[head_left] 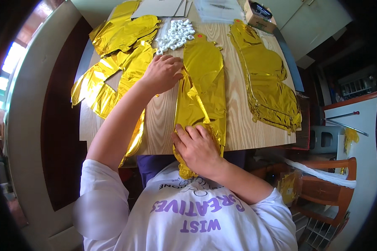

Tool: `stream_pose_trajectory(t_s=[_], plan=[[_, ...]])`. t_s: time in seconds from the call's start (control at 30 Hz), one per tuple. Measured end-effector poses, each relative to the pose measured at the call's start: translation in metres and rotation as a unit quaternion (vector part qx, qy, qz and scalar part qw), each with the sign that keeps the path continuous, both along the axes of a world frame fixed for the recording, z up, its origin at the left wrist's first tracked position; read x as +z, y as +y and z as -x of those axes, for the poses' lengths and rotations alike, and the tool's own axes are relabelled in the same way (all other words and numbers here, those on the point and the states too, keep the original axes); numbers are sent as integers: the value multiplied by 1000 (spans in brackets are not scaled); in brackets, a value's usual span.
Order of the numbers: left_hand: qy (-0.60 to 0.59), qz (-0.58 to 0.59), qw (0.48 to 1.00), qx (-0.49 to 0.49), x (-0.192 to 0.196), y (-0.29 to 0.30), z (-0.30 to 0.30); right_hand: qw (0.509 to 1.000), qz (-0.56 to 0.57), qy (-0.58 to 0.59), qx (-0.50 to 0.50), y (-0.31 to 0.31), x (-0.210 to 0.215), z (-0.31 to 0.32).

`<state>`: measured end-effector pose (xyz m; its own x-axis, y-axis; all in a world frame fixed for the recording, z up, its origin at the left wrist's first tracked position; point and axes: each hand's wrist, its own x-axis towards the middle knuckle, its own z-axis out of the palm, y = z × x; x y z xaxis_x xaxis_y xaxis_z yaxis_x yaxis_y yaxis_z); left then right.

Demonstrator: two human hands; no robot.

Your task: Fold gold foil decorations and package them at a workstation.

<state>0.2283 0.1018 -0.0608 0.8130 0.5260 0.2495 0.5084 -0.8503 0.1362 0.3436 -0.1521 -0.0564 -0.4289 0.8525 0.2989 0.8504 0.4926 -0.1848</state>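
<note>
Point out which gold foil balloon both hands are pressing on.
The middle gold foil balloon, under the left hand and right hand; the left pile and right stack lie untouched.

I have one view only, from the camera on my head, looking steeply down over my chest at the wooden table (238,125) close below. My forearms enter from the lower edge. The fisheye bends the table edges near the rim and takes in the floor and a chair (331,188) at right.
</note>
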Motion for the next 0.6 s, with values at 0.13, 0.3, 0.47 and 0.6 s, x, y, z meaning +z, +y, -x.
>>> stream_pose_trajectory(t_s=[0.13,0.3,0.47,0.6], plan=[[-61,-50,996,36,0,-25,-4,1000,-10,-9,5,1,-3,-4],[-110,55,991,-48,-11,-96,19,1000,-16,-1,20,3,-4,-9],[-8,83,996,-26,-19,-106,27,985,36,162,46,9,-1,-27],[-10,28,999,-32,-27,-109,27,989,22,143,-37,12,7,-74]])
